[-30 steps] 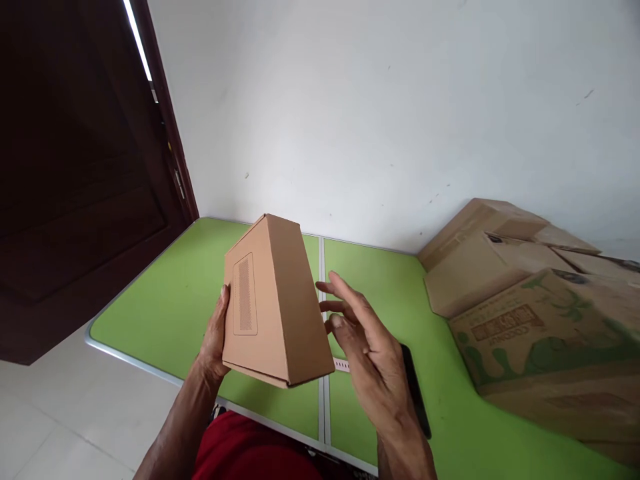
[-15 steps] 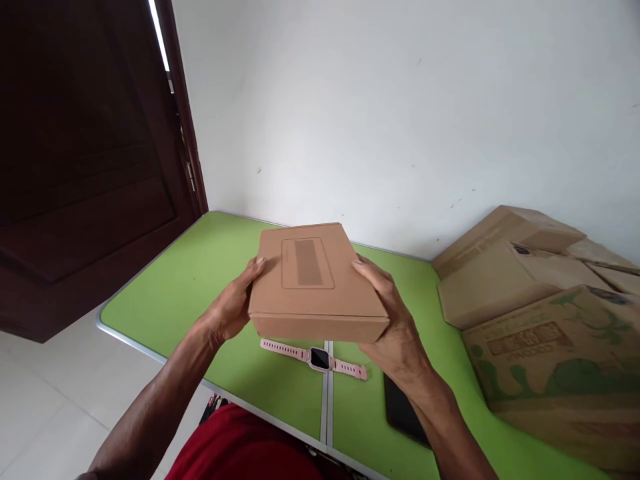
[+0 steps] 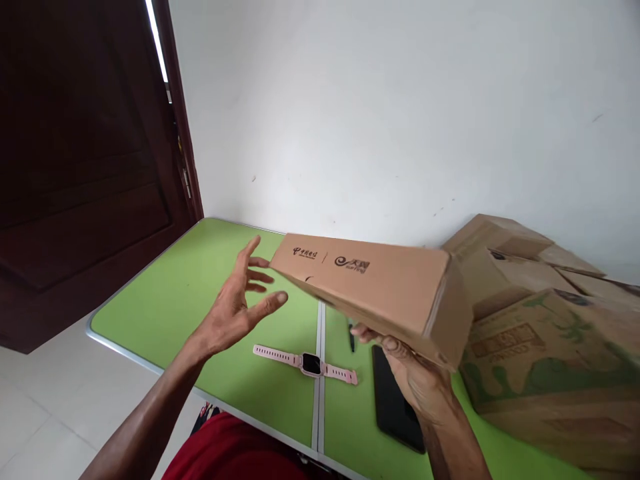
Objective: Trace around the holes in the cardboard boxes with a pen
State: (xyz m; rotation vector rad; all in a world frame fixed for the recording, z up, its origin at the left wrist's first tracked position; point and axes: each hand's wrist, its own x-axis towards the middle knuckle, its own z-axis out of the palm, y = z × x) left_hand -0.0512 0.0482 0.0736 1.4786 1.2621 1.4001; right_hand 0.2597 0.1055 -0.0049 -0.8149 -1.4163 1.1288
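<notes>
Head view:

1. Cardboard box (image 3: 367, 283): brown, unvarnished look, straight edges, closed. Long side turned towards the wearer, bearing dark print: a small emblem with characters at left, a thin dividing stroke, then a swirl logo with characters and "surfing". Right end slightly blurred. Held tilted in the air above the bench (image 3: 180, 293), in front of the stacked cartons (image 3: 545, 360).
2. Right hand (image 3: 407, 363): gripping the box from below, near its right end; fingertips show under the lower edge.
3. Left hand (image 3: 243, 300): fingers spread, thumb well apart from them, holding nothing; beside the box's left end. Contact at the corner: cannot tell.
4. Watch (image 3: 311, 364): pink strap laid out flat, dark square face, across the bench's seam.
5. Flat black device (image 3: 393, 400): on the bench, partly behind the right forearm.
6. Thin dark object (image 3: 351, 339): on the bench, below the box.
</notes>
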